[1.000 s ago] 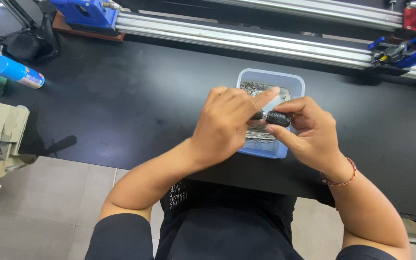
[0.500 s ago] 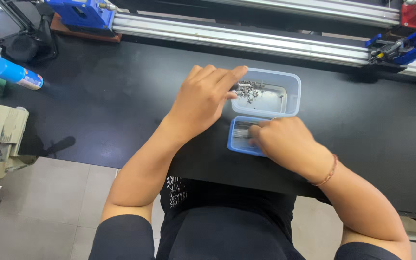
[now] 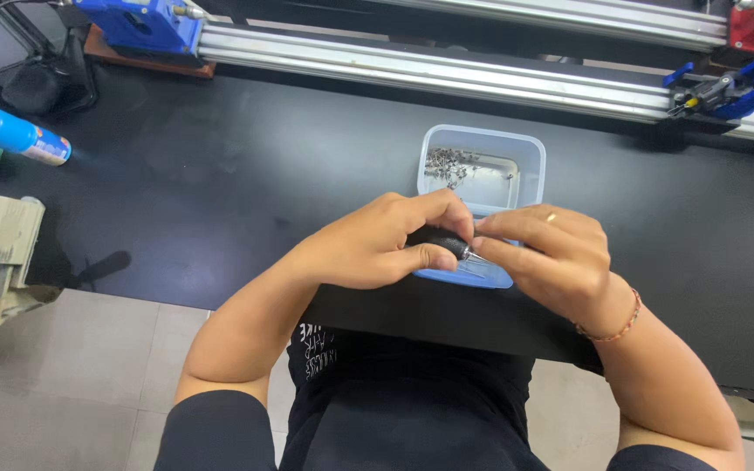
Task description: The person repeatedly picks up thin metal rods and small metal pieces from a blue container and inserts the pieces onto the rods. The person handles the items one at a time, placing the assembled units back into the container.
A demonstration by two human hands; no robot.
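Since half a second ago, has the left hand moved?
Yes. The left hand has pulled back from over the upper tub toward the body, now meeting the right hand at the black tool.

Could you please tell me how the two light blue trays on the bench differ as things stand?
The far tray lies fully in view, while the near tray is mostly hidden beneath the left hand and right hand. The far tray shows a heap of small metal parts; the near tray's contents are unclear. Both are light blue plastic.
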